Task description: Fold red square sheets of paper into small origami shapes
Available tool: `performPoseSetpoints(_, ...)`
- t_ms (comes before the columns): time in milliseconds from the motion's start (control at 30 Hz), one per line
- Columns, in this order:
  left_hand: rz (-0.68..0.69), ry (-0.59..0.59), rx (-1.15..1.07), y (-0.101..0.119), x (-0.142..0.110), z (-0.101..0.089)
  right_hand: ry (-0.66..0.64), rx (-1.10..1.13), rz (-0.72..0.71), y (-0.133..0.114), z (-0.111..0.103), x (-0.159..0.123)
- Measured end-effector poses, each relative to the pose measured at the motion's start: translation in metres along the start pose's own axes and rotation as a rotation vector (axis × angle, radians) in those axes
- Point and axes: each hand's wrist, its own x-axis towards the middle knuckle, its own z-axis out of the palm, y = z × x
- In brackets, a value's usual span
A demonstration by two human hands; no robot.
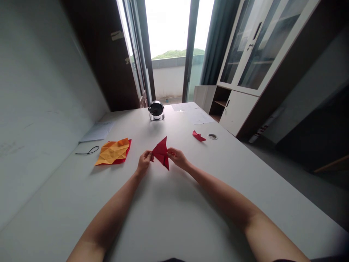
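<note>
Between my two hands is a piece of folded red paper [161,151], roughly triangular, with one point up and another down toward me. My left hand [144,161] pinches its left corner with fingers closed. At the paper's right edge, my right hand [177,157] grips it between thumb and fingers. The paper is held up just above the white table [174,203]. Part of its folds show on the front; the fingertips behind it are hidden.
Creased orange paper [113,151] lies on red paper at the left, near a black cord [88,151] and white sheets [96,131]. A small folded red paper boat [199,136] rests by a round table hole [212,137]. A round black-and-silver device [156,110] stands at the back.
</note>
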Motion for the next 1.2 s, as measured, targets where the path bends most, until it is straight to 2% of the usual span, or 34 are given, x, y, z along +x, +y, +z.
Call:
performPoseSetpoints(233,0.012,-0.078,-0.018,-0.001,-0.003,0.004,0.121,0.101,0.033,0.011,0.002,0.003)
performPoseSetpoints(333,0.007,-0.104,-0.023,0.002,-0.004,0.005,0.075,0.185,0.063,0.013,0.003,0.004)
performPoseSetpoints(500,0.001,-0.127,-0.043,0.006,-0.005,0.006,-0.002,0.262,0.025,0.002,0.005,0.003)
performPoseSetpoints(700,-0.001,-0.179,-0.059,0.007,-0.006,0.007,-0.015,0.159,0.039,0.003,0.006,0.0)
performPoseSetpoints(867,-0.019,-0.228,-0.002,0.012,-0.007,0.007,-0.005,-0.015,0.036,0.007,0.004,-0.003)
performPoseSetpoints(1100,-0.018,-0.235,0.086,0.014,-0.007,0.004,-0.068,-0.143,-0.135,-0.015,0.001,-0.007)
performPoseSetpoints(1200,-0.006,-0.242,0.12,0.014,-0.008,0.003,-0.091,-0.149,-0.151,-0.017,0.001,-0.009)
